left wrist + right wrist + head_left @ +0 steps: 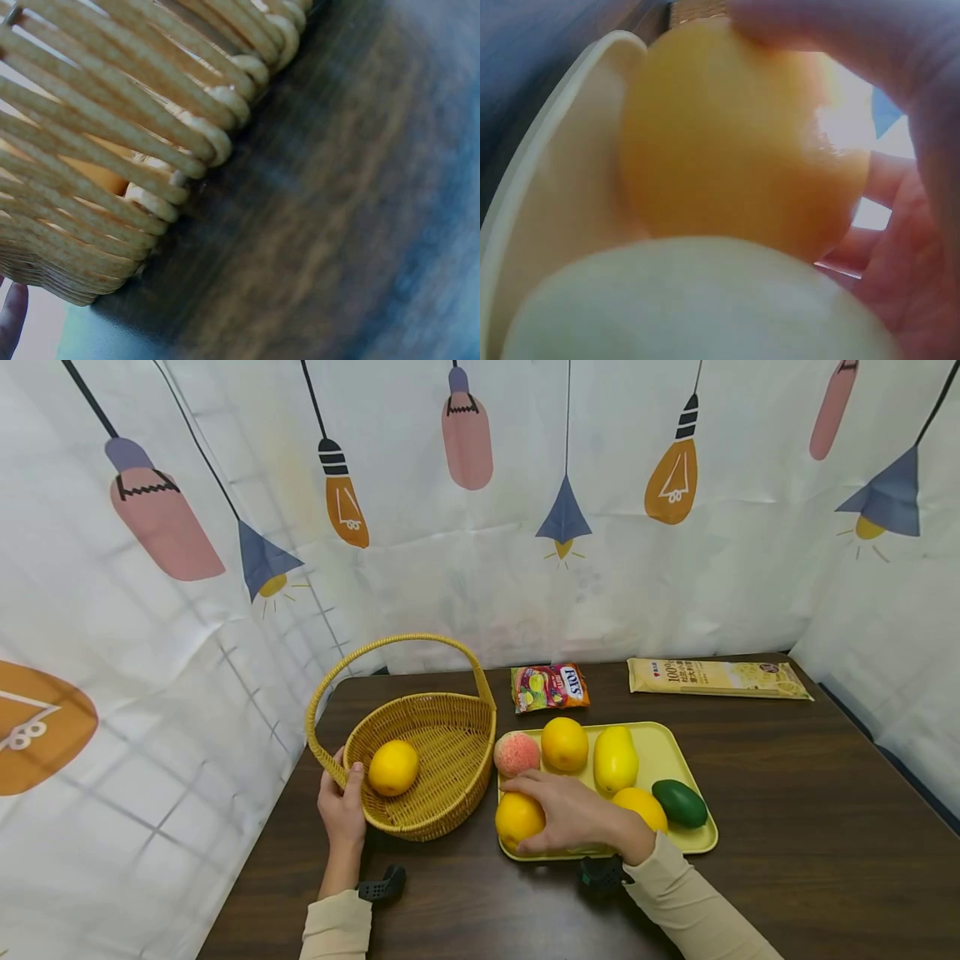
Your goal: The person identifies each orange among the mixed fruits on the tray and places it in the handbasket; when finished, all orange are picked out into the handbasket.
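My left hand [342, 806] grips the left rim of a yellow wicker basket [457, 760], thumb over the rim near the handle's foot. Inside the basket lies one orange [393, 768]. At the front left corner of the yellow tray [660, 752], my right hand [573, 810] holds another orange [519, 823], fingers and thumb curled about its sides. In the right wrist view that orange [742, 142] is beside the tray wall, with a pale rounded thing [697, 300] in front. In the left wrist view the basket's woven side [112, 112] fills the upper left.
Also on the tray are a peach [517, 753], an orange [565, 744], a yellow mango-like fruit [616, 758], a yellow-orange fruit [642, 808] and a dark green fruit [679, 803]. Behind lie a candy bag [551, 687] and a long yellow packet [716, 679].
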The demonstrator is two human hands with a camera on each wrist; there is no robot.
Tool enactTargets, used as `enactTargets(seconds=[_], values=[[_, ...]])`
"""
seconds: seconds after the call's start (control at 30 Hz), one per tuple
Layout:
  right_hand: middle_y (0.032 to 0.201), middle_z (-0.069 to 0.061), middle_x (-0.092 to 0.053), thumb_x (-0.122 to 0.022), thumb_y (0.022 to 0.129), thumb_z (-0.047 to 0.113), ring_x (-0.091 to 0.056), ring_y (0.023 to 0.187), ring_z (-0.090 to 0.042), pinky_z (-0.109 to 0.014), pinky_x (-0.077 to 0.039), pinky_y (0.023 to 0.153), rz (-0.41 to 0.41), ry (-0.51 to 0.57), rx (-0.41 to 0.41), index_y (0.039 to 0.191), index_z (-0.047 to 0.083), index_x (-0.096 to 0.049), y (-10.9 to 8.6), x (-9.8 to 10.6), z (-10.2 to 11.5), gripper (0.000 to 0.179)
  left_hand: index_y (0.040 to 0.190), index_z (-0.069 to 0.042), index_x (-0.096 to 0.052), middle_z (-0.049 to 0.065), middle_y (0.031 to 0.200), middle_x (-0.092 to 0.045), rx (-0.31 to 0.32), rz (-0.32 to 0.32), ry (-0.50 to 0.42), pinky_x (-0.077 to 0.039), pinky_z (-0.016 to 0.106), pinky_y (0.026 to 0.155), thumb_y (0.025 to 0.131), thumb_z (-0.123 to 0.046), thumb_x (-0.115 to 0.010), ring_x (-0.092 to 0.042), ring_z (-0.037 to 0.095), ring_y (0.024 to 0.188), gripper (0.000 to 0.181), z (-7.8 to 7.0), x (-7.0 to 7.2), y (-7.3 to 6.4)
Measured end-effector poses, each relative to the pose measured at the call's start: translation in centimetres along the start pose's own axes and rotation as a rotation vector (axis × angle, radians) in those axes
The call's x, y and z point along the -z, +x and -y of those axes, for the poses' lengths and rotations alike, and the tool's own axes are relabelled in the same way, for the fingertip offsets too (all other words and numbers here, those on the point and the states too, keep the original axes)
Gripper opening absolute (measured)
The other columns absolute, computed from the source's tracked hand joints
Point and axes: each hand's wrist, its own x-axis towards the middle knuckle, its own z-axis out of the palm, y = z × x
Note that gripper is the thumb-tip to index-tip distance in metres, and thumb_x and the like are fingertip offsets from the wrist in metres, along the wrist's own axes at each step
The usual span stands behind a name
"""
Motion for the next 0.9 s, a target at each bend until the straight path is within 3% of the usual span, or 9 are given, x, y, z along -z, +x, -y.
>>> enactTargets(seconds=[0.23, 0.5, 0.7, 0.9], values=[[0.141, 0.009, -0.049, -0.077, 0.076, 0.048, -0.051, 0.113, -0.01, -0.033, -0.046, 0.093, -0.026, 0.144, 0.03, 0.142, 0.027, -0.048, 0.3, 0.1, 0.2, 0.075, 0.14, 0.003, -0.049, 0.029, 0.135, -0.052, 0.012, -0.016, -0.006, -0.045, 0.008, 0.08, 0.098, -0.019, -0.058, -0.055, 0.0, 0.101, 0.048, 0.0, 0.3, -0.1], [0.136, 0.008, -0.052, -0.081, 0.077, 0.038, -0.052, 0.11, -0.01, -0.035, -0.048, 0.091, -0.195, 0.203, 0.096, 0.141, 0.017, -0.05, 0.8, 0.6, 0.2, 0.075, 0.14, 0.003, -0.049, 0.029, 0.133, -0.052, -0.005, -0.005, 0.001, -0.044, 0.008, 0.08, 0.098, -0.02, -0.058, -0.055, 0.001, 0.099, 0.049, 0.1, 0.0, 0.1], [0.143, 0.008, -0.044, -0.079, 0.078, 0.026, -0.046, 0.12, -0.011, -0.037, -0.048, 0.09, -0.23, 0.303, 0.133, 0.145, 0.02, -0.043, 1.7, 1.2, 1.6, 0.077, 0.139, 0.003, -0.051, 0.029, 0.13, -0.054, -0.012, -0.017, 0.011, -0.044, 0.008, 0.078, 0.098, -0.019, -0.058, -0.054, 0.003, 0.096, 0.048, 0.0, -0.1, 0.3], [0.149, -0.002, -0.037, -0.077, 0.078, 0.022, -0.044, 0.126, -0.015, -0.038, -0.048, 0.092, -0.262, 0.346, 0.177, 0.146, 0.025, -0.041, 3.6, 0.6, 3.5, 0.077, 0.139, 0.002, -0.051, 0.027, 0.132, -0.055, -0.006, -0.022, 0.018, -0.044, 0.008, 0.079, 0.097, -0.019, -0.059, -0.055, 0.002, 0.097, 0.048, 0.1, 0.0, 0.1]])
